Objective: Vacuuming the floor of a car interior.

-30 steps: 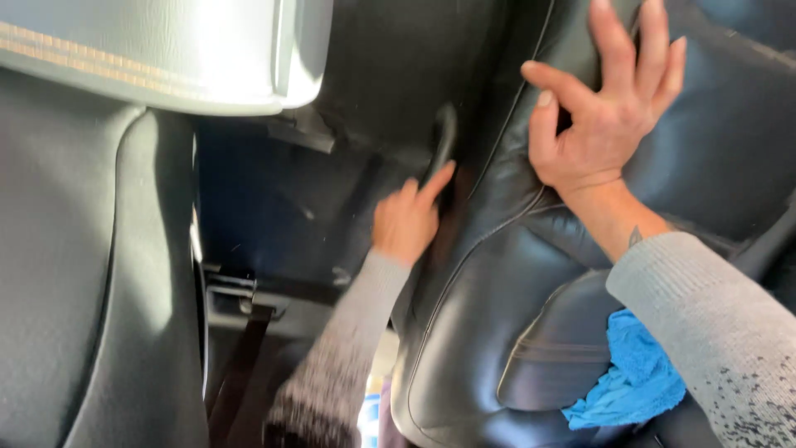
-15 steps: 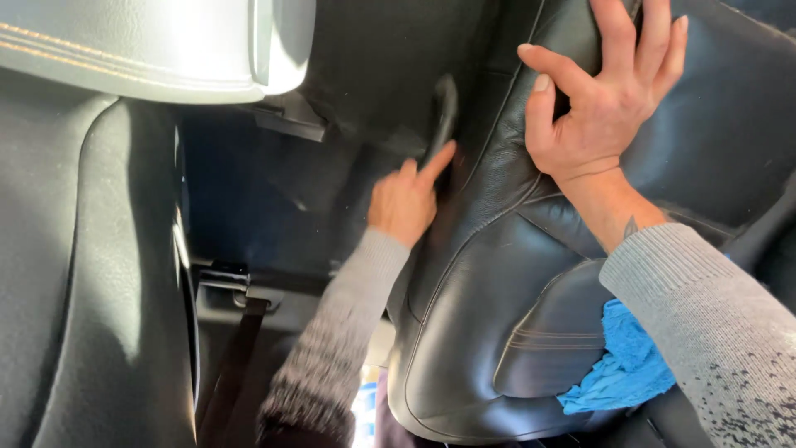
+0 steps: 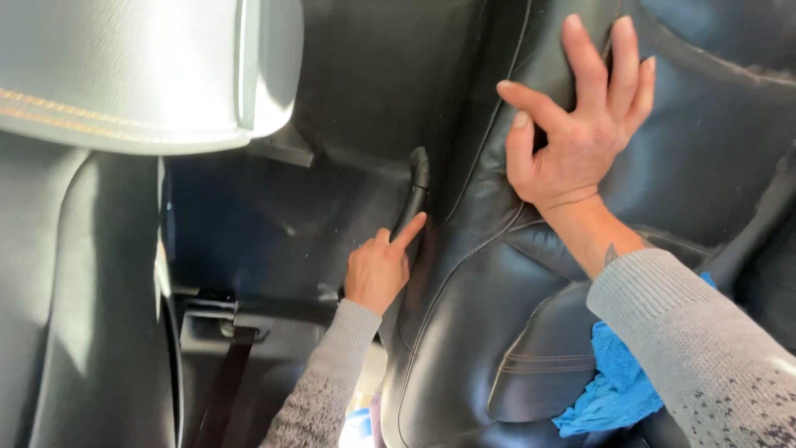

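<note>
A black leather car seat (image 3: 531,332) fills the right half of the view, its cushion creased and stitched along the seams. A crumpled blue cloth (image 3: 618,386) lies directly on it near the lower edge. The right hand (image 3: 580,133) rests flat against the seat's upper part, fingers spread.

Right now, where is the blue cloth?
In the head view the blue cloth sits at the lower right, lying on the black leather seat, partly hidden under the grey sleeve of the right arm, well below the right hand.
</note>
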